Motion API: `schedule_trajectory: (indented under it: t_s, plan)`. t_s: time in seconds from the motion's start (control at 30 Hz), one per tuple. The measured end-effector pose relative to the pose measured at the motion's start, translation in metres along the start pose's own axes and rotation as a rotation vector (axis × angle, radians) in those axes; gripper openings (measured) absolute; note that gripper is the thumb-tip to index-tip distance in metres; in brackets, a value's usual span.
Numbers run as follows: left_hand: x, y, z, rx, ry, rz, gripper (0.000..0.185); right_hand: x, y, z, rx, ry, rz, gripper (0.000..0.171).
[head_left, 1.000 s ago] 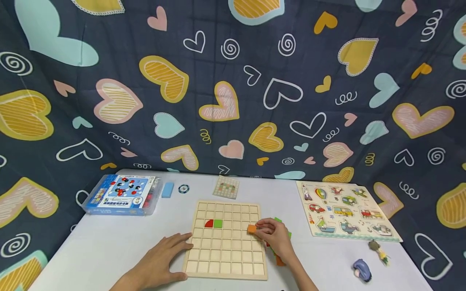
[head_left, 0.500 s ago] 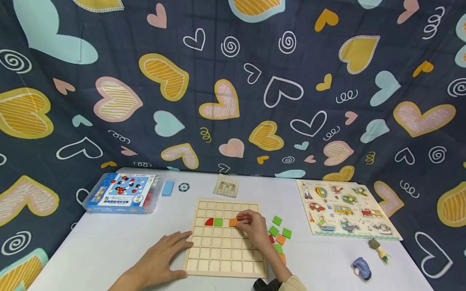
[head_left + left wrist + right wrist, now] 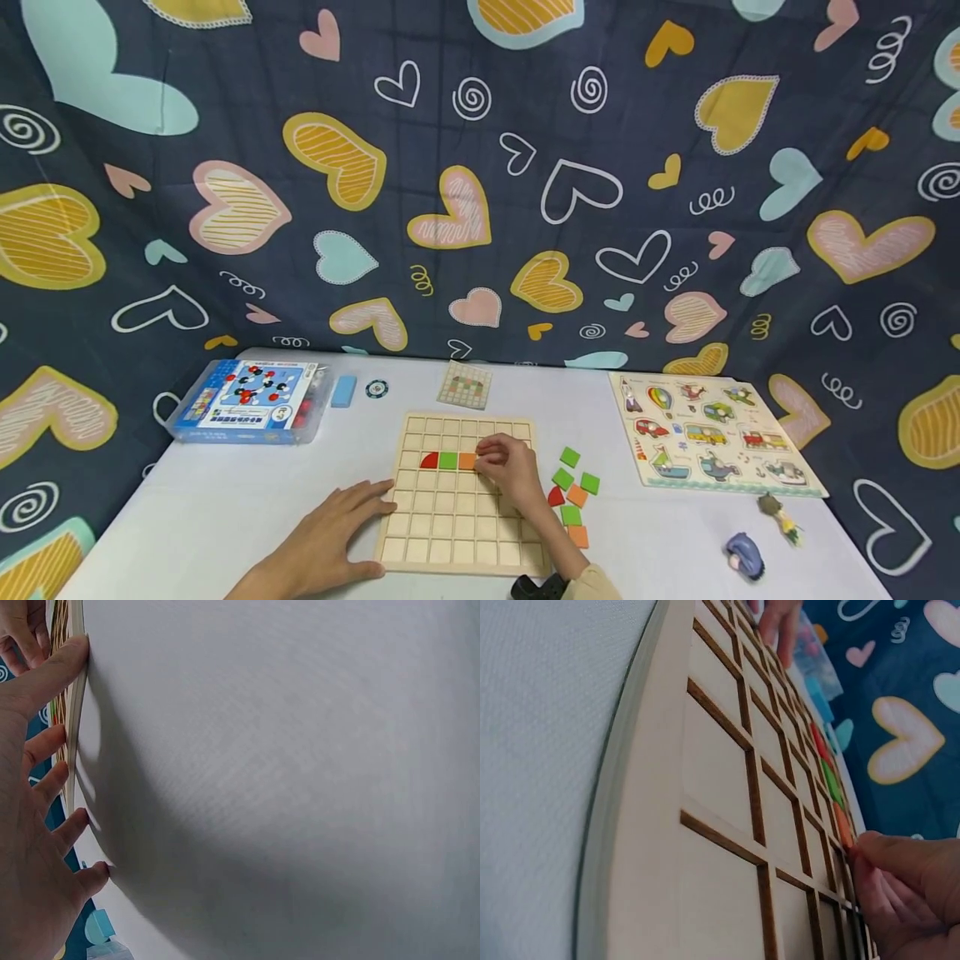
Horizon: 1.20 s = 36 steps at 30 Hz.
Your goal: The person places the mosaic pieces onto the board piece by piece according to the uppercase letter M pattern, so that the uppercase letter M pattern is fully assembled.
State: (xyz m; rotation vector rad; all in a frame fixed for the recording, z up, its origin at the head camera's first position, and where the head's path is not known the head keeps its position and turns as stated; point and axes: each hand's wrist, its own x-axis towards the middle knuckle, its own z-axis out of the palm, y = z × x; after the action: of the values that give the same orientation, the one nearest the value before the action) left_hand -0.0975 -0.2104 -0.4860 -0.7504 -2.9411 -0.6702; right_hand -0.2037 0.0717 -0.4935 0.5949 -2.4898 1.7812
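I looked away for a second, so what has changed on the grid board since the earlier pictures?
The right hand carried the orange tile leftward from the board's right edge and now sets it beside the green tile, fingers on it. The left hand stayed flat against the wooden board; the red piece and loose tiles stayed put.

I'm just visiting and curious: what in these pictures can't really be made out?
- Orange tile: in the head view the right hand covers its right part, so its seating in the wooden grid board is unclear.
- Small pattern card: too small to read.
- Left hand: left wrist view cuts it off; the board is seen edge-on.
- Blue box: print too small.
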Motion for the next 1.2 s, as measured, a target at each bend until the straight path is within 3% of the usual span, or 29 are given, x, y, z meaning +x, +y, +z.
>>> schedule_trajectory:
  t_s: [0.27, 0.57, 0.9, 1.2]
  plan:
    - [-0.001, -0.001, -0.001, -0.011, -0.017, -0.007, 0.074, -0.013, -0.01, -0.024, 0.132, -0.036, 0.076, 0.024]
    - [-0.001, -0.001, 0.0, -0.011, -0.028, -0.026, 0.072, -0.052, 0.0, -0.088, 0.144, 0.036, 0.218, 0.028]
    - [0.0, -0.002, 0.0, -0.007, 0.0, -0.017, 0.071, -0.081, 0.017, -0.143, -0.074, 0.18, 0.246, 0.027]
    - [-0.002, -0.001, 0.001, -0.013, 0.012, -0.006, 0.071, -0.073, 0.038, -0.149, -0.126, 0.108, 0.234, 0.034]
